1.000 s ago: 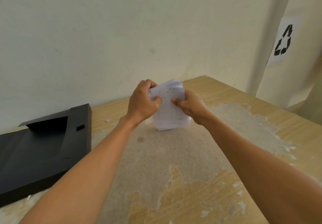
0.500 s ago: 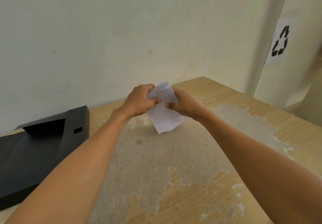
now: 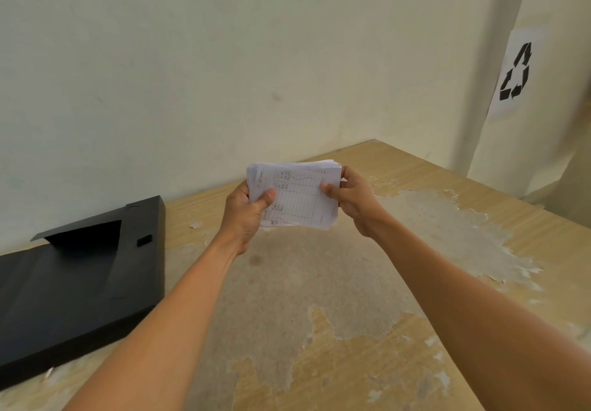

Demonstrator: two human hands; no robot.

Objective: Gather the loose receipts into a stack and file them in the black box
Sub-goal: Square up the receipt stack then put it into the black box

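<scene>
A stack of white receipts [image 3: 297, 196] with printed grid lines is held flat above the table, long side across the view. My left hand [image 3: 248, 214] grips its left end, thumb on top. My right hand [image 3: 351, 201] grips its right end, thumb on the top sheet. The black box [image 3: 80, 279] lies on the table at the left, lid closed, with a flap raised along its far side. The stack hangs to the right of the box, apart from it.
The wooden table [image 3: 319, 298] has a worn top with peeled veneer. A cream wall stands close behind it. A paper with a black recycling sign [image 3: 515, 73] hangs on the wall at the far right, past the table's right edge.
The receipts stood on end between both hands before. Now both hands have turned the stack flat and lifted it, each hand moved out to one end.
</scene>
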